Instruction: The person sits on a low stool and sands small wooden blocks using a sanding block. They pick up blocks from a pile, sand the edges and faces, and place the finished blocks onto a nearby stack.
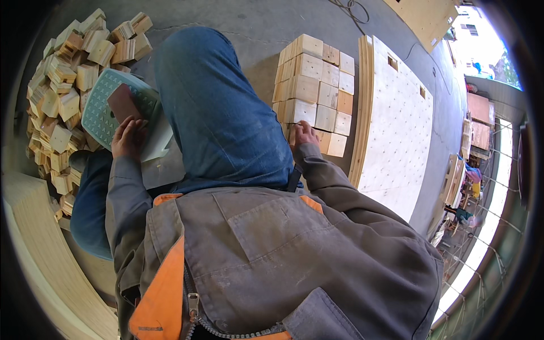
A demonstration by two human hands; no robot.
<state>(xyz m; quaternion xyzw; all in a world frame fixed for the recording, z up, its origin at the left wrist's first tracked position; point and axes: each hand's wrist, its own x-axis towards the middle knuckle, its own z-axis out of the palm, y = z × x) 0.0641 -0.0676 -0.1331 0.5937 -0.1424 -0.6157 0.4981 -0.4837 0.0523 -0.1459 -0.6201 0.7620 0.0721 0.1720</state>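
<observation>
A flat reddish-brown piece (123,103), which looks like sandpaper, lies over a pale teal plastic stool (97,109) with a patterned top. My left hand (129,137) is closed on its near end, fingers curled. To the right of my raised knee stands a neat stack of wooden blocks (306,89), laid in rows. At the stack's near left corner my right hand (305,135) has its fingers bent around a wooden block (292,136). The hand covers most of that block, so its full shape is hidden.
A loose heap of wooden blocks (59,105) rises left of the stool. Large plywood sheets (396,124) lie to the right of the stack. Pale boards (39,243) stand at lower left. A cable (352,12) lies on the far floor; wire mesh (481,277) runs along the right.
</observation>
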